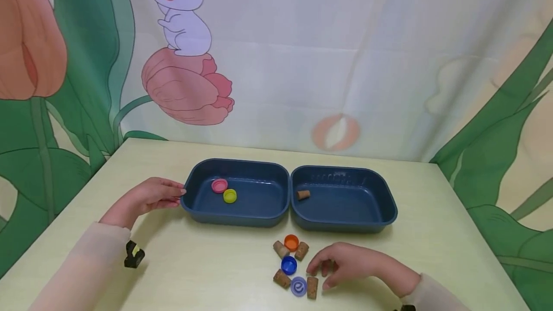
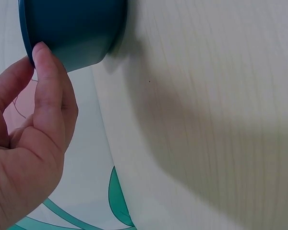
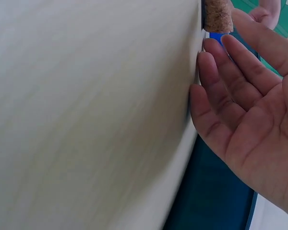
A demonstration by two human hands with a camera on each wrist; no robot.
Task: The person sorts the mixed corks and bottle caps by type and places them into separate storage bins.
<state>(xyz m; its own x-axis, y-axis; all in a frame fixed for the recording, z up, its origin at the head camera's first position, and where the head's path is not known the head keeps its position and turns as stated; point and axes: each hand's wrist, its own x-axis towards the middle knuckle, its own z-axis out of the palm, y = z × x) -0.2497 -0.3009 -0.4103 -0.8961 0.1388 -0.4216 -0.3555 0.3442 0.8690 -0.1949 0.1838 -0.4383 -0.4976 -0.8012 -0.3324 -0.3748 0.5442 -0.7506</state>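
Note:
My left hand [image 1: 160, 195] pinches the left end rim of a dark blue tray [image 1: 242, 221] between thumb and fingers, seen closely in the left wrist view at the tray wall [image 2: 81, 38]. A pink cap [image 1: 219, 185] and a yellow-green cap [image 1: 230, 196] lie in this tray. My right hand [image 1: 345, 265] hovers low over the table with relaxed fingers and holds nothing. Its fingertips are just right of a cork [image 1: 312, 287], also in the right wrist view as a cork [image 3: 218, 17]. Beside it lie a purple cap [image 1: 299, 286], a blue cap [image 1: 289, 265] and an orange cap [image 1: 291, 243].
More corks lie among the caps, including a cork [image 1: 282, 279], a cork [image 1: 302, 251] and a pale cork [image 1: 281, 249]. A second blue tray [image 1: 345, 227] stands against the first, with one cork [image 1: 304, 195] inside. Behind the table hangs a printed curtain [image 1: 276, 61].

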